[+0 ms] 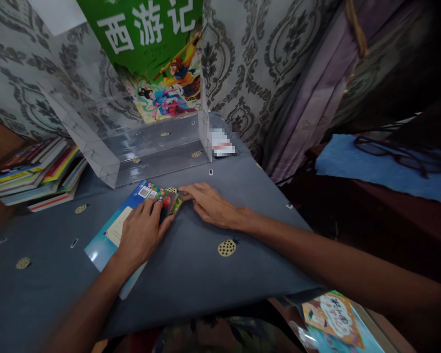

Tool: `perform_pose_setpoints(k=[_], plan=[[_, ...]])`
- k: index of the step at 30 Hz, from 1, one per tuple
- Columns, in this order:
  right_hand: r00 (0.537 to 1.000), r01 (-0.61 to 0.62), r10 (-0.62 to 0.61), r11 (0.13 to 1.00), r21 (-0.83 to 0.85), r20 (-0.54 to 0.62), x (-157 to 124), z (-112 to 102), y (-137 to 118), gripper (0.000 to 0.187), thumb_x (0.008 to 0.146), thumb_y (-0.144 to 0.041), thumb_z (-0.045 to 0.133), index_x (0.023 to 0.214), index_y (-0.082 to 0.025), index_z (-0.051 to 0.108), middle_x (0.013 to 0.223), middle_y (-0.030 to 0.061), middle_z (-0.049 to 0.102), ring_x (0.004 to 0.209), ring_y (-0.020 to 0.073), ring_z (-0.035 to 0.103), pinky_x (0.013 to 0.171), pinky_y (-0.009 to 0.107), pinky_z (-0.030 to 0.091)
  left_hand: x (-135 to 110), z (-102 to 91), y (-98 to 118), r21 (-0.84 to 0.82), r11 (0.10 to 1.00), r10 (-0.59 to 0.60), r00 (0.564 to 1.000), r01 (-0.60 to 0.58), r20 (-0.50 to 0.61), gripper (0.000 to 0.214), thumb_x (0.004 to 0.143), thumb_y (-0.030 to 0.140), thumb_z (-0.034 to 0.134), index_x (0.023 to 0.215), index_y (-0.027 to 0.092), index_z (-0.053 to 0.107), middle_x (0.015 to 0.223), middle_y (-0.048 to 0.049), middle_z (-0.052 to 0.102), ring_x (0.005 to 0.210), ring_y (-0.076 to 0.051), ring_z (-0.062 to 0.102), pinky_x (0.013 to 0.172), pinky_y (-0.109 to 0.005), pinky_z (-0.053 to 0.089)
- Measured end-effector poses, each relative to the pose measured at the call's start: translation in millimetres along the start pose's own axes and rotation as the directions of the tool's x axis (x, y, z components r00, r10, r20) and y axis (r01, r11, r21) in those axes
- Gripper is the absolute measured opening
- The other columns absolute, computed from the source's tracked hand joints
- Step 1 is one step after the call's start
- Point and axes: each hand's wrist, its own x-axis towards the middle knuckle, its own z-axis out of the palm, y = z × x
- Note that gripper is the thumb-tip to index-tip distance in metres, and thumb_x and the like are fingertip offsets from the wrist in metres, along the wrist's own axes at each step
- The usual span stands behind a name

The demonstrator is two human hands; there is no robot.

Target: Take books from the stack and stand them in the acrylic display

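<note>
A blue book (112, 235) with a barcode near its top edge lies face down and slanted on the cloth-covered table. My left hand (141, 230) rests on it, fingers laid out flat over the cover. Its thumb points toward the book's right edge. At the upper right corner, by a small colourful patterned part (174, 202), my right hand (208, 203) has its fingertips drawn together on the edge. Exactly what the fingertips pinch there is small and partly hidden.
A clear acrylic rack (154, 166) stands behind the book, holding a green picture book (161, 59) upright. Stacked books (40, 171) lie at the left. Glasses (393, 152) rest on a blue cloth (341, 157) at right. More books (338, 323) sit below the table edge.
</note>
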Motion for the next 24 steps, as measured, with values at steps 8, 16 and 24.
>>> perform_pose_setpoints(k=[8,16,24], plan=[[1.000,0.011,-0.011,1.000,-0.009,0.004,-0.4,0.4,1.6,0.043,0.084,0.002,0.045,0.120,-0.018,0.060,0.106,0.0100,0.061,0.102,0.0221,0.055,0.092,0.041,0.048,0.4,0.2,0.2,-0.030,1.000,-0.001,1.000,0.001,-0.008,0.043,0.102,0.046,0.037,0.116,0.013,0.060,0.116,-0.0157,0.064,0.105,-0.031,0.063,0.089,-0.045,0.051],[1.000,0.007,-0.007,1.000,0.020,0.000,-0.8,0.6,1.3,0.049,0.083,0.003,0.043,0.125,-0.018,0.057,0.110,0.0098,0.063,0.106,0.0219,0.055,0.098,0.042,0.047,0.5,-0.4,0.3,0.005,1.000,-0.005,1.000,0.005,0.003,0.041,0.103,0.046,0.036,0.115,0.015,0.060,0.118,-0.0137,0.064,0.104,-0.028,0.063,0.089,-0.043,0.052],[0.999,0.048,-0.048,0.999,0.010,-0.012,-0.6,1.7,3.7,0.043,0.084,0.003,0.045,0.117,-0.018,0.063,0.107,0.0101,0.065,0.105,0.0217,0.057,0.096,0.042,0.049,0.0,-1.9,0.9,0.007,1.000,0.002,1.000,-0.002,0.010,0.043,0.103,0.046,0.032,0.119,0.016,0.058,0.117,-0.0139,0.065,0.104,-0.028,0.062,0.089,-0.044,0.051]])
